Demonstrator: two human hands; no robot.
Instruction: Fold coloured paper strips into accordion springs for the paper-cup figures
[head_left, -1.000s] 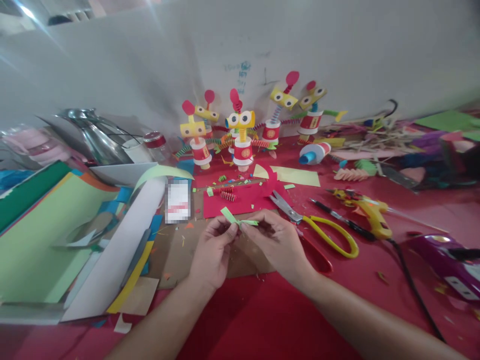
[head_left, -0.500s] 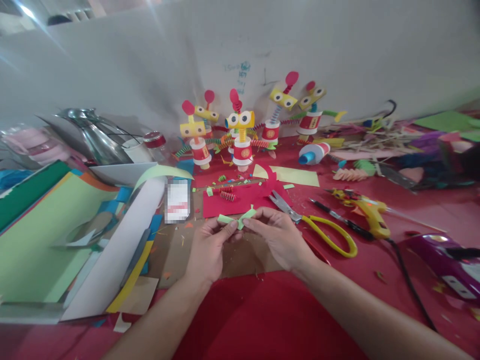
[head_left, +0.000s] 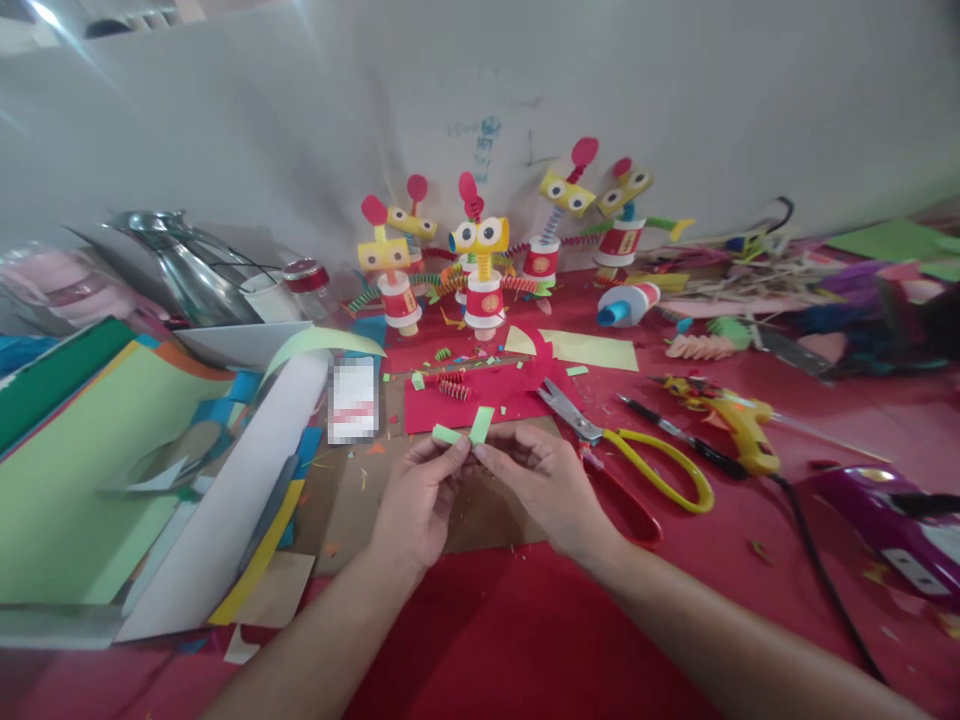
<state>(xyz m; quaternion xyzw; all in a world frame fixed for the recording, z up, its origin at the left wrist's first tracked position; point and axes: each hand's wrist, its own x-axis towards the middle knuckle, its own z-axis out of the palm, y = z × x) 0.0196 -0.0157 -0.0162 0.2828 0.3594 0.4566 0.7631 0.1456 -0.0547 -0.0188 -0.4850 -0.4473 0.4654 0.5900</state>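
Observation:
Two short ends of a light green paper strip (head_left: 481, 425) stick up between my hands. My left hand (head_left: 420, 500) pinches the paper from the left, thumb on top. My right hand (head_left: 551, 485) pinches it from the right, fingertips meeting the left thumb. How the paper is folded beneath the fingers is hidden. Both hands hover over a brown cardboard sheet (head_left: 352, 510). Beyond the fingers, red card (head_left: 427, 415) carries small coiled paper springs (head_left: 454, 388) and green scraps. Scissors (head_left: 660, 470) with yellow and red handles lie against the right hand's side.
Several paper-cup figures (head_left: 485, 300) stand along the wall, one cup on its side (head_left: 630, 305). A yellow glue gun (head_left: 739, 430) and a black pen (head_left: 679, 438) lie right, near a purple device (head_left: 885, 520). Coloured paper sheets (head_left: 82, 470) and a metal jug (head_left: 187, 265) are left.
The right-hand end of the green strip now points more upright. My right hand has shifted slightly left and down, and more of the scissors' red handle shows.

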